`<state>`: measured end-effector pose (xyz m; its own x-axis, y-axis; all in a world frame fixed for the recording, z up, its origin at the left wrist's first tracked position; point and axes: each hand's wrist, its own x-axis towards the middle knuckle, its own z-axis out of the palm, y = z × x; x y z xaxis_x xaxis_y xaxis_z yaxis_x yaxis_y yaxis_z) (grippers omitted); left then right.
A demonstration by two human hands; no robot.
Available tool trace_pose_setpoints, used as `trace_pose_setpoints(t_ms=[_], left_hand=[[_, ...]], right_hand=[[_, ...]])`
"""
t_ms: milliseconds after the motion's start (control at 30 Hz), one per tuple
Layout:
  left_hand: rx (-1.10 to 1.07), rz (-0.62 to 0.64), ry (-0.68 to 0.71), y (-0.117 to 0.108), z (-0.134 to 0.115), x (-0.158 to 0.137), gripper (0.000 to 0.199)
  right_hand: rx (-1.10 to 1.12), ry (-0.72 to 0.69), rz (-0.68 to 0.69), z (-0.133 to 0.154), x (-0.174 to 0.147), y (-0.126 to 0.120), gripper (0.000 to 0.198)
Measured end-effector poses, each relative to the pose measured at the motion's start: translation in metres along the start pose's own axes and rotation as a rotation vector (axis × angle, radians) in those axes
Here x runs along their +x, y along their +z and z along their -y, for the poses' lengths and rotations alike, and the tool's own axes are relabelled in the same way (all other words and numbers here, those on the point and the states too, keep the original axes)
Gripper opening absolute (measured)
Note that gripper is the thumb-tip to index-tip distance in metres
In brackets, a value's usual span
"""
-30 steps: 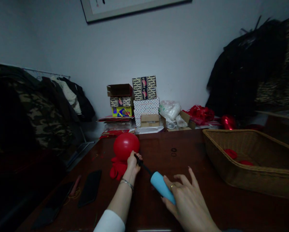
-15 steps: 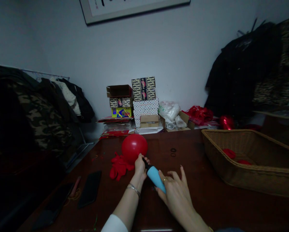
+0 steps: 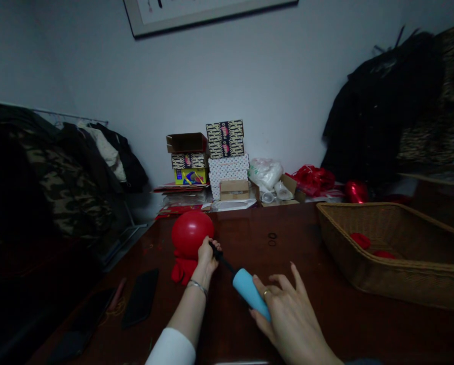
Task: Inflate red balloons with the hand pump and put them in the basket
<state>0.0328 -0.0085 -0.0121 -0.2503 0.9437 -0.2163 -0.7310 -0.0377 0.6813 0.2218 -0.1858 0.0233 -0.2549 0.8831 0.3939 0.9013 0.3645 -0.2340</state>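
1 round red balloon [image 3: 192,230] by the table's [image 3: 299,274] far left corner, against the left hand [image 3: 209,253].

That hand curls tightly round the pump's [image 3: 250,293] black end, balloon neck hidden; the right [image 3: 293,312] pinches its blue barrel, other fingers lifted. Limp red balloons [image 3: 184,271] lie just beside, leftward; a wicker basket [image 3: 367,274] stands right, by the far edge.

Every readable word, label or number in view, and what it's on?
"POMELO", seemingly twice: top box, small print.
Smaller patterned box: label too small to read.
Yellow box: markings too small to read.
Framed sheet: dark strokes, cut off, unreadable.
Plastic bag: faint green marks, too blurred.
Pump, balloon: no text visible.
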Motion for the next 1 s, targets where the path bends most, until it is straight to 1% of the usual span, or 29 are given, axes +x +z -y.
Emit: trace_pose_setpoints(t_ms=[167,433,533,733,867,1000], left_hand=[[-0.01,-0.017,-0.003,-0.002,0.006,-0.003,0.021],[0.053,0.001,-0.052,0.005,0.037,-0.027,0.021],[0.082,0.018,-0.055,0.006,0.042,-0.031,0.021],[0.104,0.013,-0.025,0.003,0.038,-0.025,0.019],[0.06,-0.011,-0.017,0.002,0.034,-0.017,0.019],[0.032,-0.024,0.0,-0.002,0.019,-0.005,0.02]], right_hand=[[-0.004,0.006,-0.001,0.0,0.001,0.004,0.045],[-0.034,0.029,-0.047,0.002,0.013,0.031,0.046],[-0.021,0.046,-0.066,0.001,0.015,0.038,0.047],[0.006,0.029,-0.054,0.001,0.014,0.04,0.048],[0.015,0.029,-0.02,0.0,0.012,0.031,0.048],[0.018,0.011,0.007,-0.002,0.007,0.019,0.049]])
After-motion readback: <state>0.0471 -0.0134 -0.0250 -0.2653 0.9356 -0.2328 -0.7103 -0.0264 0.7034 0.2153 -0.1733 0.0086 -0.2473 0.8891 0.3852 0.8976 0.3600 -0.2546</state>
